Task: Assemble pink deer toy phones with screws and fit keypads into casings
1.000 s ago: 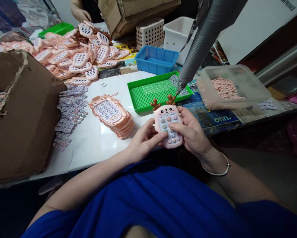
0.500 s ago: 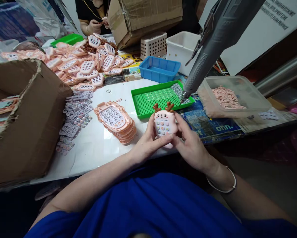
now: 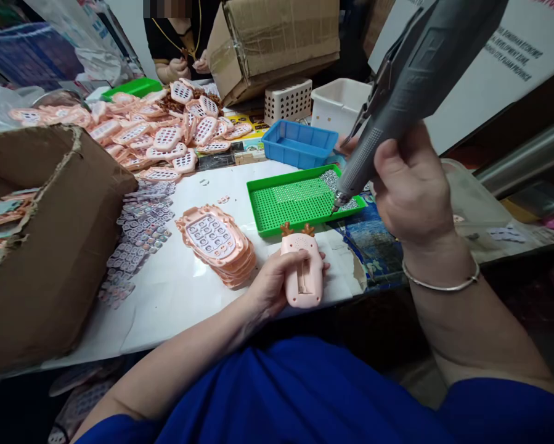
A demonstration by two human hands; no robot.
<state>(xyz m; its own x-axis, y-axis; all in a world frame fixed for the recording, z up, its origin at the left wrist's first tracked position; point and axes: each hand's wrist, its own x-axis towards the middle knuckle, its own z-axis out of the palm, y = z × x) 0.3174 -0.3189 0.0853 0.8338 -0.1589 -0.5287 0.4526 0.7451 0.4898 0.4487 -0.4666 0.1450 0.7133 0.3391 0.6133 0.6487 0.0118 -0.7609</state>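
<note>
As toy phone (image 3: 303, 280) runs fore-aft, face-down, antlers (image 3: 309, 230) point forward.

The left hand (image 3: 273, 280) holds a pink toy (image 3: 306, 280), the right hand (image 3: 413, 194) a grey screwdriver (image 3: 403, 92).

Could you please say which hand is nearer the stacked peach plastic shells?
Left: the left hand is right of the stacked shells; the right hand, farther right, grips the grey cylindrical screwdriver.

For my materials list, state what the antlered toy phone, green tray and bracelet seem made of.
Antlered toy phone: probably hard plastic, satin pink, with a crisp recess in its back.
Green tray: likely moulded plastic, slightly glossy, one even colour with a regular hole grid.
Bracelet: apparently metal, polished and silvery, with bright glints.
</note>
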